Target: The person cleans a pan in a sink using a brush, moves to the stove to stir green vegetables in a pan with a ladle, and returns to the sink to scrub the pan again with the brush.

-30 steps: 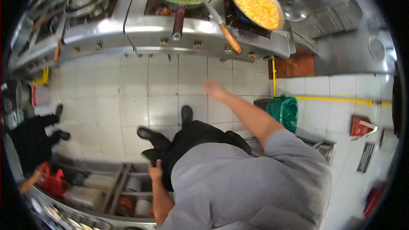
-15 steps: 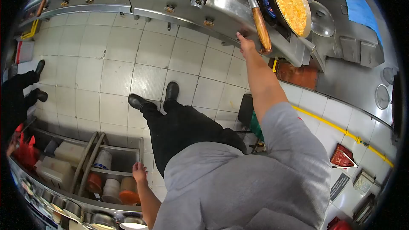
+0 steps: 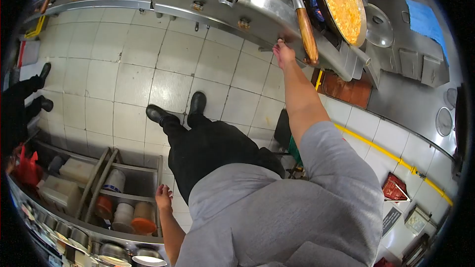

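My right hand (image 3: pixel 284 55) reaches to the stove front (image 3: pixel 267 25), thumb and fingertips pinched on a small knob (image 3: pixel 280 41) below the wooden handle (image 3: pixel 307 34) of a metal utensil. Beyond that handle, a pan (image 3: pixel 365 22) of orange-yellow food (image 3: pixel 341 6) sits on a burner with a blue flame beside it. My left hand (image 3: pixel 164 198) hangs empty, its fingers loosely curled and apart, near the rack (image 3: pixel 159 183) that holds containers.
A metal lid (image 3: pixel 379 25) and a blue cloth (image 3: pixel 425 20) lie right of the pan. Another person's legs (image 3: pixel 22 94) show at the left edge. White containers (image 3: pixel 62 193) and a red bag (image 3: pixel 27 168) are at lower left. A yellow pipe (image 3: pixel 376 151) runs along the tiles at right.
My right hand's fingers have closed in around the knob. The view has shifted slightly, and my left hand still hangs near the rack. The flame looks brighter.
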A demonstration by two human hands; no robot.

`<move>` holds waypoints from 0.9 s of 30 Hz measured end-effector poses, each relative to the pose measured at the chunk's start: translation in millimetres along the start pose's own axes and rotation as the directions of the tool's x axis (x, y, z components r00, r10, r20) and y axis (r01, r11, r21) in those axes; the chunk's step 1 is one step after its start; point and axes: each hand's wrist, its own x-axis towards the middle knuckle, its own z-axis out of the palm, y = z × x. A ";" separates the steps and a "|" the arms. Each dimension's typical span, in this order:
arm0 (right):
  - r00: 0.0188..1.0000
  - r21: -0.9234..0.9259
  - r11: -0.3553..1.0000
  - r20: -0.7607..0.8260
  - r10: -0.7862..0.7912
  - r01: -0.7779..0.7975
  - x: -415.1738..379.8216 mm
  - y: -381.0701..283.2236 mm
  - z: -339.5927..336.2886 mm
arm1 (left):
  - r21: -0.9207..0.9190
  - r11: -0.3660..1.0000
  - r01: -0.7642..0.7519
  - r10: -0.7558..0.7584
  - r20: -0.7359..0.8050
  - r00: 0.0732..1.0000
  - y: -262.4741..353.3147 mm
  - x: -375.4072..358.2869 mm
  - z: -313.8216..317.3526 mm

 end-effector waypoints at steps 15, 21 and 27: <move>0.997 0.067 0.998 0.080 0.002 -0.008 -2.4 -2.7 -4.7 | -0.005 1.000 -0.029 0.029 0.018 0.999 25.7 11.5 3.6; 0.996 0.058 0.998 0.084 0.016 -0.021 -11.0 -8.2 -2.9 | 0.045 0.999 -0.011 0.011 0.004 1.000 33.2 8.5 2.5; 0.996 0.057 0.998 0.091 0.013 -0.018 -6.5 -6.4 -5.3 | 0.023 1.000 -0.014 0.013 0.034 0.999 27.1 12.4 5.6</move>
